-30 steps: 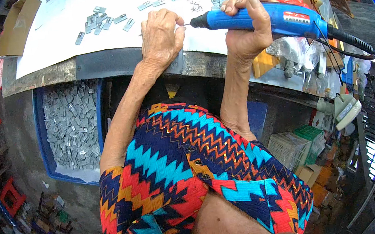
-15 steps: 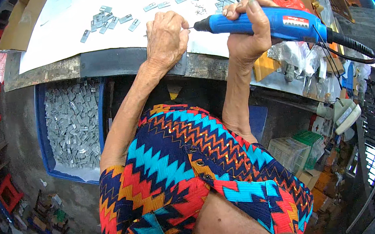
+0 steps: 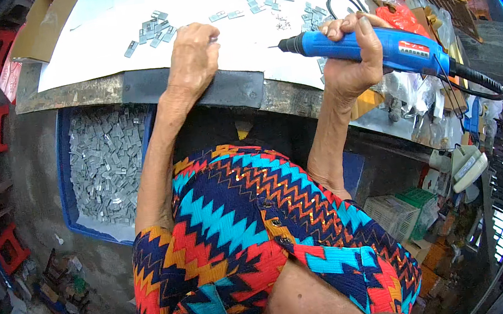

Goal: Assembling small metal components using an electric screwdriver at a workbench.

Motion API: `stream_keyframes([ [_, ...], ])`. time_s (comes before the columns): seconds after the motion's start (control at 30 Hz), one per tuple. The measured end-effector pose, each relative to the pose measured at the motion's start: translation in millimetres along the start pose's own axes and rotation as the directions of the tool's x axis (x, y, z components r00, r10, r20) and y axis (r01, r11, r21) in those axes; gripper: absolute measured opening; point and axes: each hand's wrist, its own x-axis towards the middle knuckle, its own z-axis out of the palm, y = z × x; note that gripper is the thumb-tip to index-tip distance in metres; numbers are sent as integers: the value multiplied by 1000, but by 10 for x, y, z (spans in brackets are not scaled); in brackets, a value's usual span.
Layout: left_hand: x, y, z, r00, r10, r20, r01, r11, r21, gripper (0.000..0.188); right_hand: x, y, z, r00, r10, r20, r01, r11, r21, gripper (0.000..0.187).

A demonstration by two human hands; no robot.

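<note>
My right hand [image 3: 353, 65] is wrapped round a blue electric screwdriver [image 3: 390, 40] held almost level over the worktable. Its thin bit points left, towards my other hand, and touches nothing. My left hand [image 3: 191, 59] is closed near the table's front edge, fingers curled and pinched together; what they hold, if anything, is too small to make out. Beyond this hand lies a loose pile of small grey metal pieces [image 3: 153, 30]. More grey pieces [image 3: 252, 2] are spread farther back. A scatter of tiny screws [image 3: 281, 22] sits beyond the screwdriver's tip.
White paper [image 3: 103, 50] covers the worktable. Below its left front is a blue-rimmed bin [image 3: 66, 178] full of grey pieces. A cardboard box [image 3: 47, 28] stands at the left end. Plastic bags [image 3: 397, 16] crowd the right side; the screwdriver's black cord [image 3: 475, 79] runs there.
My left hand has drawn back to the left, leaving a wide gap to the screwdriver's bit. My right hand keeps its grip on the screwdriver. The whole view has shifted slightly.
</note>
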Motion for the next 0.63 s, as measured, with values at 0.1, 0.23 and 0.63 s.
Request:
stream_keyframes([
  [0.1, 57, -117, -17, 996, -15, -85, 23, 995, 97, 22, -6, -4, -29, 1000, 14, -26, -15, 1000, -6, 15],
  [0.23, 154, -213, -9, 942, 107, -317, -47, 980, 192, 24, -9, -9, -8, 1000, 9, 11, -8, 1000, -27, 15],
  [0.63, 390, -164, 229, 997, -76, -21, 79, 988, 134, 21, -9, -48, -50, 999, 32, -20, -32, 999, -9, 20],
])
